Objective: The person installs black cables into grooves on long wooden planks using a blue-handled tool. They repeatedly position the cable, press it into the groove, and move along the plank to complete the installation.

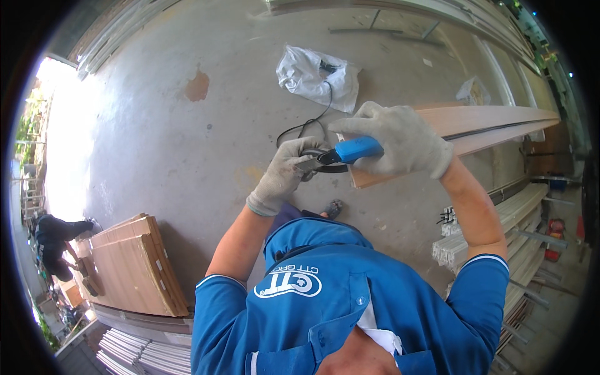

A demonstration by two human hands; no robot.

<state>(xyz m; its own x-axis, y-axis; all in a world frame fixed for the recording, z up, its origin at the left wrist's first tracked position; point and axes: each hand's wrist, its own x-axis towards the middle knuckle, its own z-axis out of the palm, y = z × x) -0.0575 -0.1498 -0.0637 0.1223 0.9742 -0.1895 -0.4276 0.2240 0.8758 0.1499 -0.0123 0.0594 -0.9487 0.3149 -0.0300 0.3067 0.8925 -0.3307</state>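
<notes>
Tool point(359, 148) in R hand point(400, 140), nr board end point(364, 180); wide floor point(156, 150) L.

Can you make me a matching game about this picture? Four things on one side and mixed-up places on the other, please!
Things:
1. blue-handled tool
2. white sack
3. cardboard packs
4. black strip

Places:
A. at the fingers of the left hand
B. near the picture's left side, below the middle
C. in the right hand
D. on the floor, near the top of the picture

Right pairs: 1-C, 2-D, 3-B, 4-A.
</notes>
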